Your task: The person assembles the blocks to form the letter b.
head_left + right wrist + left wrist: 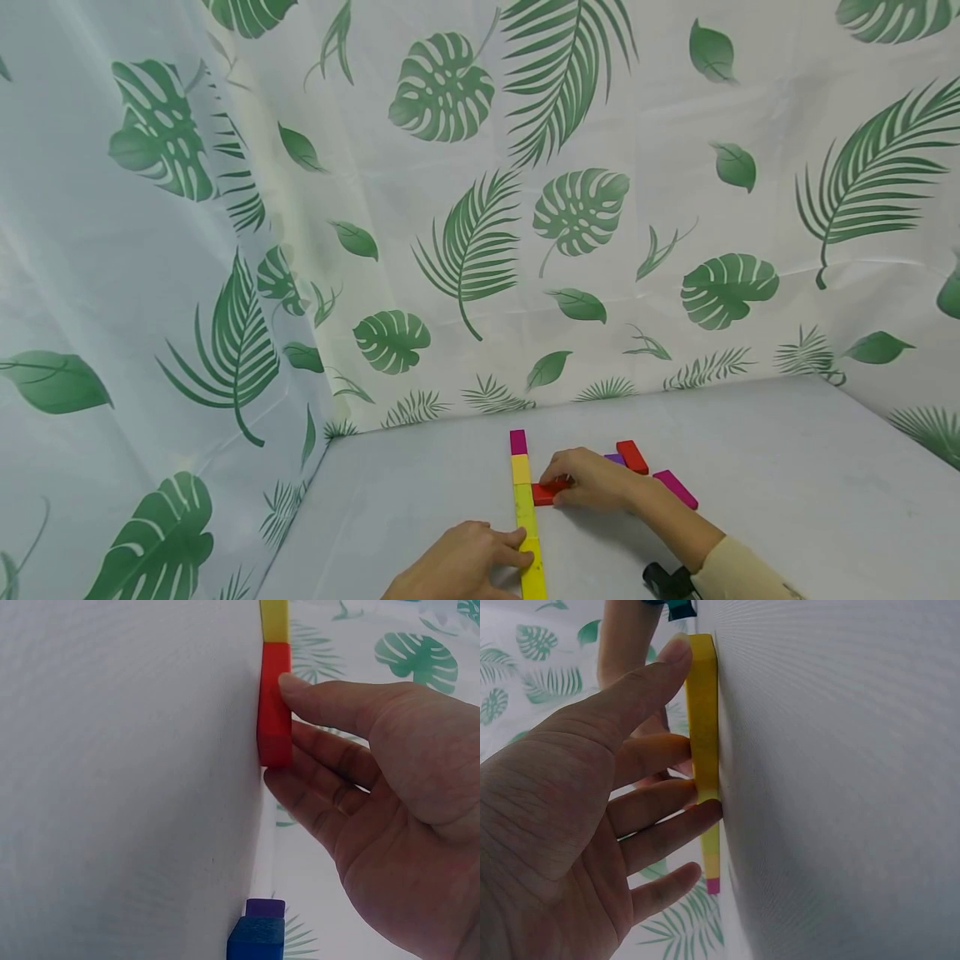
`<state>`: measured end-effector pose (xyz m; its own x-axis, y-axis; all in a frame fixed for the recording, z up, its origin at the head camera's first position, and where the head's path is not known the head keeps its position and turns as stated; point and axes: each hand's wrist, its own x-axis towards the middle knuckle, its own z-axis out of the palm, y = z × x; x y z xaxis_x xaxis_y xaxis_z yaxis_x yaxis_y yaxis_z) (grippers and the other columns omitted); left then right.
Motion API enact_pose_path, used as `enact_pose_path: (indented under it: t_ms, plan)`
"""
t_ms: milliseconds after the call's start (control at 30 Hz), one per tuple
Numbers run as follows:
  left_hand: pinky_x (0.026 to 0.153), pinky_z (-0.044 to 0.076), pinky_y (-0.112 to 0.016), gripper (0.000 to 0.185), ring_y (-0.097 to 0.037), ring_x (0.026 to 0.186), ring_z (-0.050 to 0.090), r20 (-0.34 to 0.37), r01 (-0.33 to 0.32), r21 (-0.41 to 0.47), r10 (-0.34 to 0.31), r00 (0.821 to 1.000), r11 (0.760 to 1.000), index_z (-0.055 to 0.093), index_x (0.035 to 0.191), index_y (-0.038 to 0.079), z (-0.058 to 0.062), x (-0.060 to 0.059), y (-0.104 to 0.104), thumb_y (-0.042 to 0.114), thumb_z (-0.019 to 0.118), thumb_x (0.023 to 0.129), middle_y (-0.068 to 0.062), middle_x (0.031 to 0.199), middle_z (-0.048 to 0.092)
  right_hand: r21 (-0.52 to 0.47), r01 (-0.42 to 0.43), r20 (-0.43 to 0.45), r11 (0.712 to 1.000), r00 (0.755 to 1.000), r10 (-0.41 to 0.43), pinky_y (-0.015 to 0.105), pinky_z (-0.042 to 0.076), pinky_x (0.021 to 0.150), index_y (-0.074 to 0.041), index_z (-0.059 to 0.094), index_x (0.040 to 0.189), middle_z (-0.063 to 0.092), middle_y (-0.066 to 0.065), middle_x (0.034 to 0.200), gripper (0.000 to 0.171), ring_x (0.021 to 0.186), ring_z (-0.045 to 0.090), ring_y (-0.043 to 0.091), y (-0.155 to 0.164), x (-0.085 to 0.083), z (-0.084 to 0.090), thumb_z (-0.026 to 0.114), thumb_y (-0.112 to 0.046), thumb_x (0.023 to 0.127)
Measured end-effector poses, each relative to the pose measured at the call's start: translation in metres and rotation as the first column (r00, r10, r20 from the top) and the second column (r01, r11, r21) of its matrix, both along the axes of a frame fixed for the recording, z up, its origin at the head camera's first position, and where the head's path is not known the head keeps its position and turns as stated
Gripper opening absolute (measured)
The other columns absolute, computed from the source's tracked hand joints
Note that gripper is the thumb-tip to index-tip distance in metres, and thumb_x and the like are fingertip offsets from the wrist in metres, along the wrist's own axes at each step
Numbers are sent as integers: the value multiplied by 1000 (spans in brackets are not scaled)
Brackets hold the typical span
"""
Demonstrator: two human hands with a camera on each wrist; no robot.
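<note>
A straight row of blocks runs away from me in the head view: a magenta block (pixel 518 442) at the far end, then a pale orange-yellow block (pixel 521 469), a lime-yellow block (pixel 526 508) and a deeper yellow block (pixel 534 575) nearest. My left hand (pixel 468 560) rests its fingertips on the near yellow part; the left wrist view has the thumb against the yellow block's (pixel 703 697) near end, other fingers extended along the row. With thumb and fingers, my right hand (pixel 592 479) pinches a red block (pixel 543 495), which lies crosswise, its end against the row's right side.
Behind the right hand lie a second red block (pixel 632 457), a purple block (pixel 614 458) and another magenta block (pixel 676 489). A blue block (pixel 255 937) shows low in the right wrist view. Leaf-printed curtains (pixel 480 250) border the white table (pixel 405 483).
</note>
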<state>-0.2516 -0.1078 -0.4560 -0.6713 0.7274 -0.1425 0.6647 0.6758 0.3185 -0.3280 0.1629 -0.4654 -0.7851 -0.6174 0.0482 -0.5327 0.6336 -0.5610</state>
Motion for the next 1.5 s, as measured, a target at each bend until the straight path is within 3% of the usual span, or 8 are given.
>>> enact_pose_path:
  t_ms: [300,533,967,1500]
  plan:
    - [91,53,-26,50,3,103,61,-8,16,-7,-16,1000,1000,71,133,37,0,-1,-1,59,75,88,14,141,65,-4,1,5,1000,1000,-1,39,59,96,-17,77,121,73,-6,114,32,103,64,13,0,2,1,82,-20,90]
    - [96,54,-30,50,1,106,62,-3,1,-22,-1,1000,1000,71,132,38,-1,-1,1,61,75,88,15,140,65,-25,56,52,998,997,-55,45,58,98,-16,73,130,72,-2,124,41,114,64,20,2,2,2,81,-25,92]
    - [93,54,-31,49,2,97,57,52,-78,-27,79,995,997,72,129,41,0,0,5,59,79,85,21,138,65,-17,83,-43,996,996,-84,49,58,93,-11,71,131,72,4,125,39,111,65,25,39,2,10,75,-29,96]
    - [88,53,-24,50,5,90,53,62,-74,-11,75,995,997,71,130,41,0,0,3,58,80,84,22,139,63,-32,140,-60,990,988,-142,51,58,94,-6,70,131,72,10,123,40,109,67,29,78,8,21,77,-24,95]
